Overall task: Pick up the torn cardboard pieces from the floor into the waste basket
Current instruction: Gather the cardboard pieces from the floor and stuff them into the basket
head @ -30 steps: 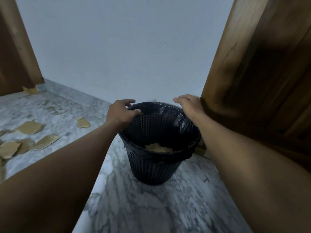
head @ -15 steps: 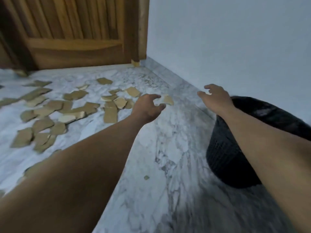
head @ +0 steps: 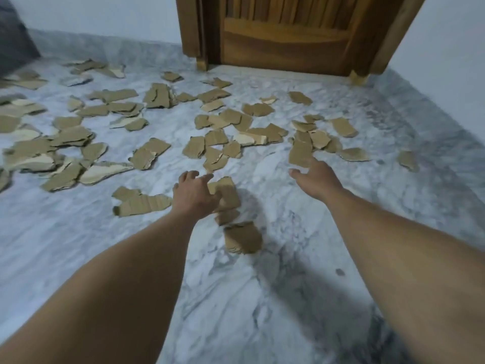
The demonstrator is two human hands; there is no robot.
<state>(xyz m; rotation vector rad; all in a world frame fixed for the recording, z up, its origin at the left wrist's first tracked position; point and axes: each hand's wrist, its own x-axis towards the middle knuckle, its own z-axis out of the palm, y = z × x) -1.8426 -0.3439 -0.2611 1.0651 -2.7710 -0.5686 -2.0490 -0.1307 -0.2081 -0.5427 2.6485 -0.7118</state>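
Note:
Several torn brown cardboard pieces lie scattered over the grey marble floor (head: 262, 298). My left hand (head: 195, 195) reaches down with fingers spread, its thumb side at the edge of a rectangular cardboard piece (head: 228, 193); it holds nothing. Just nearer lie a small scrap (head: 227, 216) and a larger torn piece (head: 242, 237). My right hand (head: 316, 177) is stretched forward, fingers relaxed and empty, its fingertips close to a tall cardboard piece (head: 299, 153). The waste basket is out of view.
A wooden door (head: 286, 35) in its frame stands at the back, white walls on either side. A dark object (head: 13, 43) sits in the far left corner. The thickest spread of cardboard (head: 52, 148) is on the left.
My view has swung left from the black basket to the littered floor. Both hands left the basket rim and now reach down towards the cardboard pieces.

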